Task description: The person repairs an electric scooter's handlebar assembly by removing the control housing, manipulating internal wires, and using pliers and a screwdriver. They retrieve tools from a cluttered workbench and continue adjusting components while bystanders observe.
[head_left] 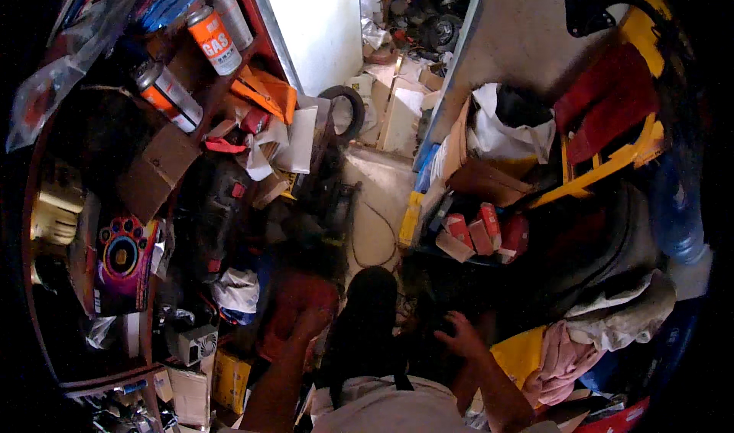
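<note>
My left hand [312, 322] is at a dark red object [294, 295] low in front of me, to the left of my dark-clad leg [372, 303]. Its fingers are dim and blend into the red surface, so their grip is unclear. On the other side of the leg, my right hand [461, 335] hangs in shadow with thumb and fingers apart. I see nothing in it. Nearest to its wrist is a yellow item [518, 354], beside a pink cloth [567, 356].
Shelves on the left hold gas cans [214, 43] and a colourful box [122, 261]. A narrow floor strip [375, 203] with a loose cable leads to a doorway past a small tyre [342, 113]. At right are a cardboard box [489, 180], red cartons [482, 230] and a yellow-framed chair [612, 112].
</note>
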`<state>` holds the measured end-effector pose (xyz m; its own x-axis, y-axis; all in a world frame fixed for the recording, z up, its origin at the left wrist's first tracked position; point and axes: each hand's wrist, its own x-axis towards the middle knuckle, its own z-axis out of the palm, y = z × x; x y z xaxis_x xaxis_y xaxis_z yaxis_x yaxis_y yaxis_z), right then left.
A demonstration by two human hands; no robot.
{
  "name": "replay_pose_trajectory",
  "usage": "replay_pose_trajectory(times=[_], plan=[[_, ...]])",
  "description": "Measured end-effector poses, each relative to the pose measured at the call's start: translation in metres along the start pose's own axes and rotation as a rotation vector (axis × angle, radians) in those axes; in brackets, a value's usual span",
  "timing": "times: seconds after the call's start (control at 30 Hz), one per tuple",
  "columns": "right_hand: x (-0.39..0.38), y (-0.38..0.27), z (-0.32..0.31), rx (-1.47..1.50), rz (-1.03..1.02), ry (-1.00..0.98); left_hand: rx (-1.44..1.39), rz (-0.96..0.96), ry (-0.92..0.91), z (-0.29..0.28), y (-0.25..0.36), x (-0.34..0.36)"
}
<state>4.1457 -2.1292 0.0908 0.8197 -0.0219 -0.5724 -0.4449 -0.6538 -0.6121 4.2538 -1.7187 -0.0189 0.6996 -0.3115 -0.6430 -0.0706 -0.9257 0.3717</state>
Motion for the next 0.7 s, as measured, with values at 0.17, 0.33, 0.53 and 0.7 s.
replay_pose_trajectory(times=[0.17,0.33,0.53,0.7], plan=[[0.063,-0.073,-0.021,0.045,-0.2,-0.013,-0.487,-0.128,0.089,-0.042,-0.028,0.026],[0.165,-0.17,-0.039,0.111,-0.311,-0.067,-1.116,-0.318,0.19,-0.078,-0.054,0.09],[0.358,-0.253,-0.081,0.162,-0.282,0.119,-0.973,-0.239,0.206,-0.245,0.019,0.216],[0.482,-0.238,-0.156,0.634,-0.143,0.399,-0.817,-0.036,0.282,-0.419,0.091,0.325]])
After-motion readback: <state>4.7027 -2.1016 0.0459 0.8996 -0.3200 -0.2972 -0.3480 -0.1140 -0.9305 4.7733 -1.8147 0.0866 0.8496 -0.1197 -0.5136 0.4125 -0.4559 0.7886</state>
